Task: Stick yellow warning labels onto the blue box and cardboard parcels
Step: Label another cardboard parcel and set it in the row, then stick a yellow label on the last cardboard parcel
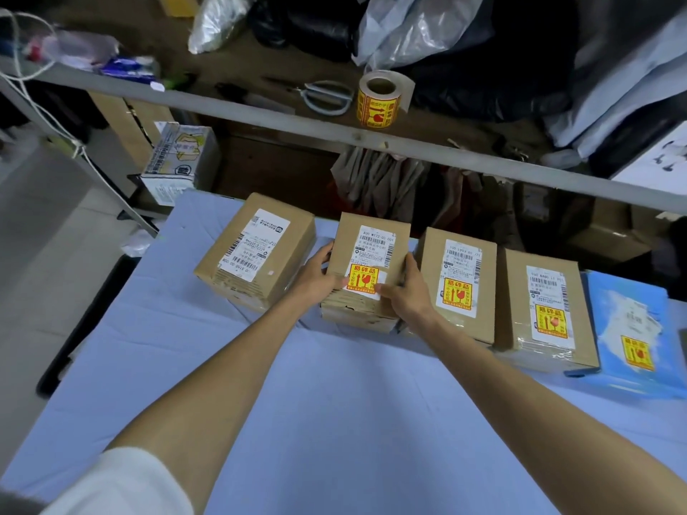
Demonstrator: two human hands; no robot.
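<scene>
Several cardboard parcels stand in a row on the blue-covered table. My left hand and my right hand grip the second parcel by its two sides; both thumbs lie on its top beside a yellow warning label. The leftmost parcel carries only a white shipping label. The third parcel and the fourth parcel each bear a yellow label. The blue box at the far right also has one. The roll of yellow labels stands on the shelf behind.
A grey shelf rail crosses above the table's far edge. Scissors, plastic bags and dark bundles lie on the shelf. A printed carton sits below at the left. The floor drops off to the left.
</scene>
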